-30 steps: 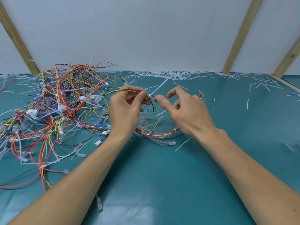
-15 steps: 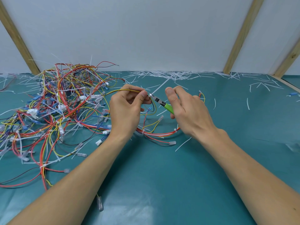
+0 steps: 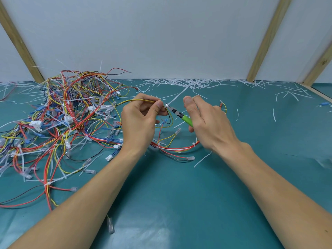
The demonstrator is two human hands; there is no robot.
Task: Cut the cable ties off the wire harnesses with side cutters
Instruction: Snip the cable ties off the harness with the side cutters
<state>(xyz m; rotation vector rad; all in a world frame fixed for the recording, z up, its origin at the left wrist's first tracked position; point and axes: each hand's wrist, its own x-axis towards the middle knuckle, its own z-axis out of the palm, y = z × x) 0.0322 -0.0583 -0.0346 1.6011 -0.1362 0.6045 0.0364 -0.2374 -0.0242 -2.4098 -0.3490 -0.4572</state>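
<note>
Half a second on, your right hand (image 3: 206, 121) has slid back along the green-handled side cutters (image 3: 180, 115), still gripping them, nose now touching the white cable tie (image 3: 166, 105) that your left hand (image 3: 142, 115) pinches with the yellow-black wires (image 3: 138, 100) above the mat — cut looks imminent.

a teal mat (image 3: 179, 203) covers the table, bounded at the far edge by a white wall with slanted wooden battens. a big tangled pile of wire harnesses (image 3: 59, 123) in red, yellow, blue, black and white lies on the left, many of them bound by white cable ties. a smaller harness loop (image 3: 177, 150) lies near the middle. cut white tie strips (image 3: 188, 83) are heaped along the far edge and scattered to the right. one loose strip (image 3: 202, 159) lies right of the loop, and a clear connector (image 3: 110, 225) lies near the front.
</note>
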